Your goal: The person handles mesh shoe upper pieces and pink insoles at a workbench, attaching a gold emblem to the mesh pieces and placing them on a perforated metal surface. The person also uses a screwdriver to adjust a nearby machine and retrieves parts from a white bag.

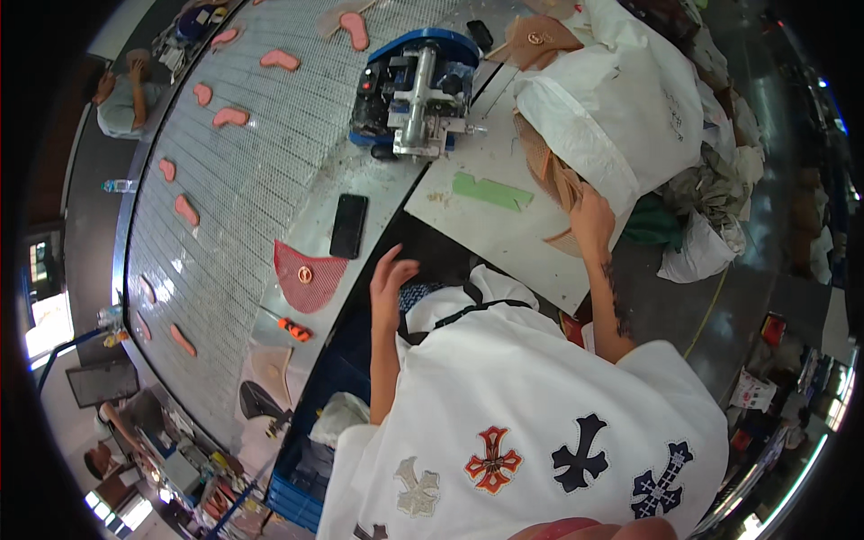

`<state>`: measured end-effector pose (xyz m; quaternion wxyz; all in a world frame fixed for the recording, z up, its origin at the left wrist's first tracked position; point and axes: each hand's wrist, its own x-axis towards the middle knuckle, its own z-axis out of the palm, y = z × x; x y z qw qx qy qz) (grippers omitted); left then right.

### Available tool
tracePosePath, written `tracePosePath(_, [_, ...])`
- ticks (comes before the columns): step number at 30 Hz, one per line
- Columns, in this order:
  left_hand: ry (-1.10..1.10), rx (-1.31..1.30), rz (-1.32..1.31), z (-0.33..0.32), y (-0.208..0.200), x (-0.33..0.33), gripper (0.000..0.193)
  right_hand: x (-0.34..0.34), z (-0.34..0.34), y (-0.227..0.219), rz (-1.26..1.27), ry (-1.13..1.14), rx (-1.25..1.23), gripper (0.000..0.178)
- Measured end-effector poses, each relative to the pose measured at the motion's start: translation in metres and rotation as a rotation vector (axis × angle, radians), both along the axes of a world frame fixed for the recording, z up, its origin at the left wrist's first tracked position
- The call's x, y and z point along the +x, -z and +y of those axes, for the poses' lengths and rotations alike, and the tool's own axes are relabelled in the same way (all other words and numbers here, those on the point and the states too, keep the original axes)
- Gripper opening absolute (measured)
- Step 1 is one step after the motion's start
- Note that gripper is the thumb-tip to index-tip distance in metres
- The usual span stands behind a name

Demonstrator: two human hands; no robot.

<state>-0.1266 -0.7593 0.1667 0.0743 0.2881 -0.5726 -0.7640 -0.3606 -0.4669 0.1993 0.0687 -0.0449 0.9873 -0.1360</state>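
Observation:
At the mouth of a big white woven sack [621, 112], my right hand [591, 219] has its fingers closed at the edge of a bunch of brown mesh pieces [546, 166]. The fingertips are partly hidden, and the bunch runs back under the sack. My left hand [392, 272] hangs near the table edge with nothing in it, fingers bent but apart. Left of it lie a black phone [348, 226] and a red fan-shaped mesh piece [312, 279] bearing a round gold-coloured emblem. A green strip [492, 192] rests on the white board [450, 211].
A blue-and-black machine with a metal roller [418, 103] stands ahead. Several pink insole-shaped pieces [280, 60] lie on the wide ribbed conveyor [270, 153]. An orange-handled tool [294, 329] lies near its edge. Co-workers [129, 103] are at the far left. Cloth-filled bags [706, 243] crowd the right.

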Motion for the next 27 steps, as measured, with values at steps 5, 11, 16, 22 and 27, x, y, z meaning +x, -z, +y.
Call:
tracePosePath(5, [0.521, -0.054, 0.230, 0.057, -0.042, -0.056, 0.057, 0.060, -0.039, -0.055, 0.522, -0.195, -0.451, 0.028])
tracePosePath(11, [0.684, 0.193, 0.373, 0.061, -0.050, -0.120, 0.086, 0.066, -0.093, -0.026, -0.422, -0.169, -1.242, 0.043])
tracePosePath(16, [0.443, 0.182, 0.313, 0.035, -0.034, -0.129, 0.059, 0.038, -0.081, -0.033, -0.220, -0.229, -1.061, 0.052])
tracePosePath(22, [0.382, 0.105, 0.176, 0.022, -0.017, -0.143, 0.035, 0.018, -0.053, 0.020, -0.731, 0.062, -1.183, 0.035])
tracePosePath(27, [0.353, -0.238, 0.059, 0.028, 0.008, -0.145, 0.031, 0.038, -0.059, 0.018, -0.513, 0.036, -1.230, 0.023])
